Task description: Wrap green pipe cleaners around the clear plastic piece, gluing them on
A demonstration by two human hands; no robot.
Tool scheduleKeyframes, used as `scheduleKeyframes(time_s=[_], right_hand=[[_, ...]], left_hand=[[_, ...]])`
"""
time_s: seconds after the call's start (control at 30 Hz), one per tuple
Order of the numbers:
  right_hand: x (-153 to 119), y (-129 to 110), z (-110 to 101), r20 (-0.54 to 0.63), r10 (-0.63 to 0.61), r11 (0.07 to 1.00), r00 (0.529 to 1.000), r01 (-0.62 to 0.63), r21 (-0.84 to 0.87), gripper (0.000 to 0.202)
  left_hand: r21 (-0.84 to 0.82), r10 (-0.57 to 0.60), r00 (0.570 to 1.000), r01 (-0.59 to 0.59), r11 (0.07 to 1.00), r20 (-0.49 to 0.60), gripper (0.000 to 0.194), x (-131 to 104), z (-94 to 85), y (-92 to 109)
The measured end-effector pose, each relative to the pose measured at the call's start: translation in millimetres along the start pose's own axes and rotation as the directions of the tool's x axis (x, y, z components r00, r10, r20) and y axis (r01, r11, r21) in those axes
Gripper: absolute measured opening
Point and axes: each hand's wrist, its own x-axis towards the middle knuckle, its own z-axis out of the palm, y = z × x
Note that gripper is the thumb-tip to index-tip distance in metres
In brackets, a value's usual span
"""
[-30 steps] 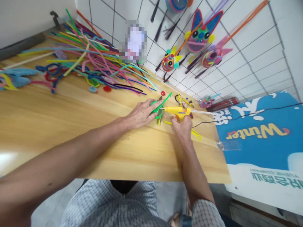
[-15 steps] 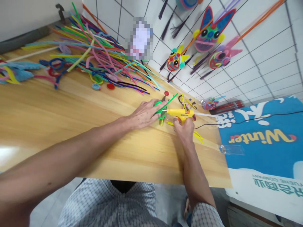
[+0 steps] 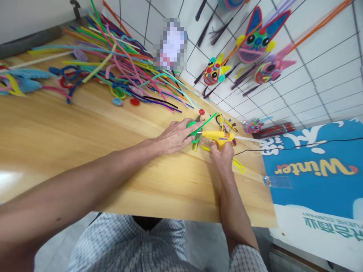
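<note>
Near the table's far edge, my left hand [image 3: 177, 136] presses its fingertips on a coiled green pipe cleaner [image 3: 195, 127], holding it down. One straight end of it sticks out to the upper right. My right hand [image 3: 223, 155] is wrapped around the handle of a yellow hot glue gun [image 3: 217, 135]. The gun's metal nozzle points left and meets the green coil; whether it touches cannot be made out. A clear glue stick [image 3: 248, 139] juts from the gun's back. Under and beside the coil, pliers-like dark jaws and a yellow handle partly show.
A heap of coloured pipe cleaners [image 3: 127, 64] covers the back left. Small red discs [image 3: 135, 102] lie nearby. Yellow pipe cleaner pieces [image 3: 238, 165] lie right of my right hand. A black cord [image 3: 297, 145] trails right across a blue banner [image 3: 314, 189]. Colourful masks [image 3: 255, 43] hang on the tiled wall.
The whole view has shifted slightly. Both hands keep their grips, with the glue gun's nozzle still at the green coil.
</note>
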Motion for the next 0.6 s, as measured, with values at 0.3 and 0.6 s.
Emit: scheduleKeyframes(time_s=[0.3,0.6], right_hand=[[1.2,3.0,-0.2,-0.031,-0.023,1.000,0.999,0.023,-0.006,0.027],[0.6,6.9,-0.6,-0.023,-0.038,0.999,0.999,0.038,-0.003,0.027]], left_hand=[[0.000,0.024,1.000,-0.024,1.000,-0.018,0.067,0.3,2.1,-1.3],[-0.003,0.030,0.999,-0.030,1.000,-0.023,0.067,0.5,3.6,-3.0]])
